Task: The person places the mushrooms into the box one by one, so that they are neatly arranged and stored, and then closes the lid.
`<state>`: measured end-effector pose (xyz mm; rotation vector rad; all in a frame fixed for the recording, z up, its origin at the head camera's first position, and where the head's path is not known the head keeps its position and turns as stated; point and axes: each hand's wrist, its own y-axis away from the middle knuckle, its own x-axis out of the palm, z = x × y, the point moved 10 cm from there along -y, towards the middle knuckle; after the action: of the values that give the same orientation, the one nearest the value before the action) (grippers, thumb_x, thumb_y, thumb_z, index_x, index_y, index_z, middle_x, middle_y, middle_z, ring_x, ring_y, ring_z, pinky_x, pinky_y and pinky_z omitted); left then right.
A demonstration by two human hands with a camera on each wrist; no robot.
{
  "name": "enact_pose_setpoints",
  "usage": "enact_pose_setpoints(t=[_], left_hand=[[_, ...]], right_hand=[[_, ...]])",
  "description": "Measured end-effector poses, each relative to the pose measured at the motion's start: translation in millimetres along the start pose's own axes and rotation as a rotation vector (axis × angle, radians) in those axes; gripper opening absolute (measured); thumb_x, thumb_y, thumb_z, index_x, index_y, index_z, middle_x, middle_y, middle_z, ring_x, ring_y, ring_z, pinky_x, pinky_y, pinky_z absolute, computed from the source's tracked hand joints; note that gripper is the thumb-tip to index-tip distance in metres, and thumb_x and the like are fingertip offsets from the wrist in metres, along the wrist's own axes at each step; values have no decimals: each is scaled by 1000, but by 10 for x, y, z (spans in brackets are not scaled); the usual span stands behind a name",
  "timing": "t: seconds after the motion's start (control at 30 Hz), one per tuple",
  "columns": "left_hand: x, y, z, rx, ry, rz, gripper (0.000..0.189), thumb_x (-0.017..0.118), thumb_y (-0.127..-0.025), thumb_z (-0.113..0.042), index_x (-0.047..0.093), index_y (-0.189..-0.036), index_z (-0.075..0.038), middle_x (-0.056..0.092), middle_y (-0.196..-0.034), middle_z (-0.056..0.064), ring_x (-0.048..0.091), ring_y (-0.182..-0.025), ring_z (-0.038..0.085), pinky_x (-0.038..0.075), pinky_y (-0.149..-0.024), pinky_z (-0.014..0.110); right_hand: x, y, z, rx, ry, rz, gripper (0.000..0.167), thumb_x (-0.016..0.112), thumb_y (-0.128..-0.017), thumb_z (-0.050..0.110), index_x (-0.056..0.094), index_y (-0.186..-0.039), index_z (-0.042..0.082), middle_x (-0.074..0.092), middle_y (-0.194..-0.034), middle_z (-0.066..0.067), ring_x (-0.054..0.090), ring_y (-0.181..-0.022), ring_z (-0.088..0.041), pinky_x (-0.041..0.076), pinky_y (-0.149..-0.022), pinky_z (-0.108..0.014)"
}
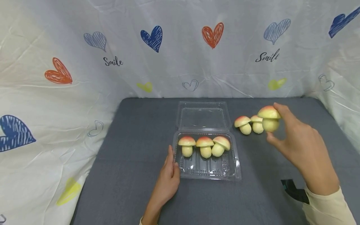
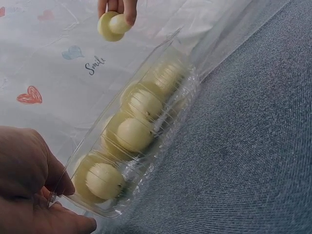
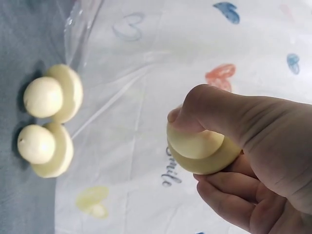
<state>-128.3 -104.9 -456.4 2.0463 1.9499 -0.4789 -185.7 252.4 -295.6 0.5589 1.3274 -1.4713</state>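
A clear plastic clamshell box (image 1: 208, 172) lies with its lid folded back. Along the far side of its base sit three toy mushrooms (image 1: 205, 147) with red-tinged yellow caps. The left hand (image 1: 167, 180) pinches the box's left rim; in the left wrist view, thumb and fingers (image 2: 73, 222) stand on either side of that edge. Raised above the table on the right, the right hand (image 1: 305, 145) holds another toy mushroom (image 1: 270, 118) between thumb and fingers. Its pale stem and cap (image 3: 200, 151) show in the right wrist view, partly covered by the thumb.
Two more mushrooms (image 1: 244, 125) lie on the grey tablecloth (image 1: 135, 162), right of the box; one is partly hidden behind the held mushroom. A black strip (image 1: 294, 191) is by the right sleeve. A white curtain (image 1: 174, 68) with printed hearts hangs behind the table.
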Motion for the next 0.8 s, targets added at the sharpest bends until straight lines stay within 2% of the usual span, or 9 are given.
enact_pose_setpoints(t=[0.1,0.23,0.43,0.57,0.67,0.8], left_hand=[[4,-1,0,-2,1,2,70,42,-111,0,4,-170,-4,13,-174,21,12,-161,32,13,-128,55],[5,-1,0,0,2,0,70,42,-111,0,5,-169,-4,15,-174,22,13,-161,33,14,-128,56],[-1,-2,11,0,-8,-6,70,43,-111,0,5,-170,-5,15,-174,21,13,-161,33,14,-128,56],[1,-1,13,2,-8,-3,70,43,-111,0,5,-170,-5,14,-174,22,12,-161,34,14,-128,57],[8,-2,15,1,1,1,70,43,-111,0,5,-169,-4,13,-174,21,11,-161,34,13,-128,57],[8,-5,14,3,6,-3,70,43,-110,1,5,-169,-2,14,-174,22,11,-161,34,13,-128,57]], right_hand=[[-18,29,97,-20,-3,5,92,90,-75,10,47,-156,14,67,-78,-20,40,-47,-24,31,-41,-42],[-14,62,224,-59,-18,4,93,91,-74,8,47,-156,16,71,-88,-19,38,-47,-21,32,-43,-40],[83,90,346,-99,-46,19,100,95,-70,5,46,-156,19,72,-87,-16,37,-47,-17,31,-43,-38],[165,110,452,-138,-56,19,102,96,-68,3,47,-156,18,74,-115,-16,43,-49,-18,35,-43,-41],[216,127,543,-173,-63,13,101,95,-67,1,48,-155,17,72,-128,-14,50,-51,-20,39,-43,-42],[299,147,665,-216,-80,16,100,92,-67,-1,48,-156,16,69,-136,-13,59,-56,-23,44,-46,-45]])
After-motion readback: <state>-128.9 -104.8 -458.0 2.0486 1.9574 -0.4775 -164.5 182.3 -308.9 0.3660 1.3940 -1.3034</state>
